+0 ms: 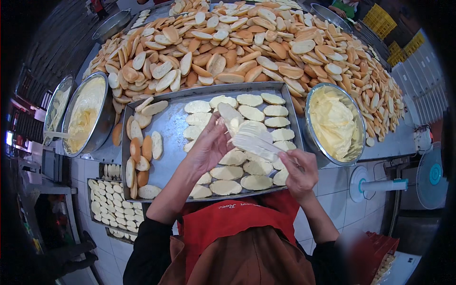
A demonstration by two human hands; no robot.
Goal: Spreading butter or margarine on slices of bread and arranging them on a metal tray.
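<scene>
Over a metal baking tray (213, 197), my left hand (213, 142) holds a halved oval bread slice (228, 113) with some cream on it. My right hand (301, 171) grips a broad pale spatula (254, 140) coated with cream, its blade against or just over the slice. Rows of cream-covered slices (226, 172) fill the tray's middle and right. Plain slices (156, 145) lie along its left side, some crust side up. To the tray's right stands a metal bowl of pale yellow cream (333, 123).
A large heap of halved bread (231, 57) lies behind the tray. Another cream bowl (87, 114) stands at left, with a pale utensil across its rim. Filled trays (115, 203) are low at left. A fan (429, 174) stands at right, a person (351, 9) beyond the heap.
</scene>
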